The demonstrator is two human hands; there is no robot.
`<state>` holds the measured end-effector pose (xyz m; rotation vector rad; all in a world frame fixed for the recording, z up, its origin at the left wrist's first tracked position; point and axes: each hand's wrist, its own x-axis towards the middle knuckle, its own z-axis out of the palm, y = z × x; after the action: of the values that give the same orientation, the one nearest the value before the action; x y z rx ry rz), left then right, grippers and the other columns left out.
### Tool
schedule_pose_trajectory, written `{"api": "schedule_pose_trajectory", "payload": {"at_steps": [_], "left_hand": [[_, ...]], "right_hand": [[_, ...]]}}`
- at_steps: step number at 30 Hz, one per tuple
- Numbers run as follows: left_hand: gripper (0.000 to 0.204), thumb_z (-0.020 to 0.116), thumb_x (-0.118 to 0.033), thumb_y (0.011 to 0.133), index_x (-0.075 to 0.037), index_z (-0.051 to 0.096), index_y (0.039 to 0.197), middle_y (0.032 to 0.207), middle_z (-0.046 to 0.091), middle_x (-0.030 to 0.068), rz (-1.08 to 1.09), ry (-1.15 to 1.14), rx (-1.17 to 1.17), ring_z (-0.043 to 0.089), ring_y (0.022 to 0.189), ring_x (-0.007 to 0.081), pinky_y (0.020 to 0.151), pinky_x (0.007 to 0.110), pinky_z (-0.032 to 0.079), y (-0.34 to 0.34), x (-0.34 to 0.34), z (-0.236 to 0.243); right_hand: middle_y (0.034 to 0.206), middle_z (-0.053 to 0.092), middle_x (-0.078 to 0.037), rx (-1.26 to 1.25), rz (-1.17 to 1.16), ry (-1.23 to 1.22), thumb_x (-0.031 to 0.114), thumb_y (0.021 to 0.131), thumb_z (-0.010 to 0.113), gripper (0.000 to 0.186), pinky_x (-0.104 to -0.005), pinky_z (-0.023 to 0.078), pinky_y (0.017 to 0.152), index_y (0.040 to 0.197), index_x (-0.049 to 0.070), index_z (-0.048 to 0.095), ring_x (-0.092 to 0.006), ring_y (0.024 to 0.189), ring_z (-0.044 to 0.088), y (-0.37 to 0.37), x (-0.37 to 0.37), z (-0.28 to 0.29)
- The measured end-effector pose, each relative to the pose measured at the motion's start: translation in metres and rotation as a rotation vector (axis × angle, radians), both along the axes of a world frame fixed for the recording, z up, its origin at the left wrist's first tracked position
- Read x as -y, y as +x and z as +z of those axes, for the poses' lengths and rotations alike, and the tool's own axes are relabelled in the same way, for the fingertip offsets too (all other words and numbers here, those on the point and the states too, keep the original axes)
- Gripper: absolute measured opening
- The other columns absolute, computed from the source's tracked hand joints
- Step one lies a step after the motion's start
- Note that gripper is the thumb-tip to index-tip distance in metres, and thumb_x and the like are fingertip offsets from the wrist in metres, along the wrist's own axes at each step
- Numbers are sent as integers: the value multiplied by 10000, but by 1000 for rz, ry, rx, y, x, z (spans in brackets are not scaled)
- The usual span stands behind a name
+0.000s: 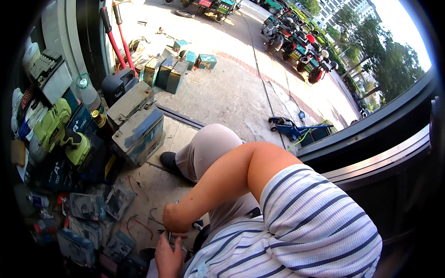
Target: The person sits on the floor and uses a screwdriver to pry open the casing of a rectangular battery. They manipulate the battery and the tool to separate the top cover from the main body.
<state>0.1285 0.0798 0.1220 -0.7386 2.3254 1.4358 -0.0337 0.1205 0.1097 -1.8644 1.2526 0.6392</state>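
Observation:
Low in front of my body, close to my lap, my two hands meet. My right hand (pixel 175 219) is bent down at the wrist and looks closed, its fingers mostly hidden beneath it. A thin piece of metal (pixel 169 235) shows between the hands; its kind is too small to tell. Just below, my left hand (pixel 168 257) has thumb and forefinger raised around that metal, the other fingers out of sight. Thin red and dark wires (pixel 144 226) lie on the floor left of my hands.
A scuffed grey toolbox (pixel 139 129) stands ahead on the left. Beside it are a lime-green power tool (pixel 53 124), boxes and packaged parts (pixel 87 206). Batteries (pixel 171 74) and red-handled cutters (pixel 113 44) stand at the doorway. Outside are a blue floor jack (pixel 289 129) and parked scooters (pixel 301 51).

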Motion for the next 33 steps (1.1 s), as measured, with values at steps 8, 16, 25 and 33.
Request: {"api": "schedule_pose_trajectory", "payload": {"at_steps": [8,16,25,33], "left_hand": [[496,610,-318,856,21,520,1207,1022,620,262,-101,-107,-9,596,959,421,817,447,472,7,-2,-15],[513,643,-317,822,-5,520,1210,988,616,260,-108,-110,23,594,937,425,800,468,472,10,-3,-22],[569,675,-294,796,-15,471,1249,984,623,264,-90,-123,-48,601,931,424,785,468,477,11,-4,-29],[647,697,-291,776,-27,413,1293,912,646,247,-77,-86,128,617,864,436,741,480,482,-2,-4,-6]], "right_hand": [[1012,700,-55,-65,127,-7,244,767,668,205,-392,515,738,939,155,734,-226,965,656,5,-4,-5],[1025,696,-39,-52,133,54,266,788,663,203,-384,515,743,952,166,729,-219,972,652,1,-4,-5],[1038,685,-28,-2,91,58,259,801,657,197,-382,514,754,980,201,715,-223,986,646,-5,-6,-2],[1026,683,-33,11,43,90,218,795,655,206,-364,507,762,995,207,701,-219,980,646,-7,-6,8]]}}
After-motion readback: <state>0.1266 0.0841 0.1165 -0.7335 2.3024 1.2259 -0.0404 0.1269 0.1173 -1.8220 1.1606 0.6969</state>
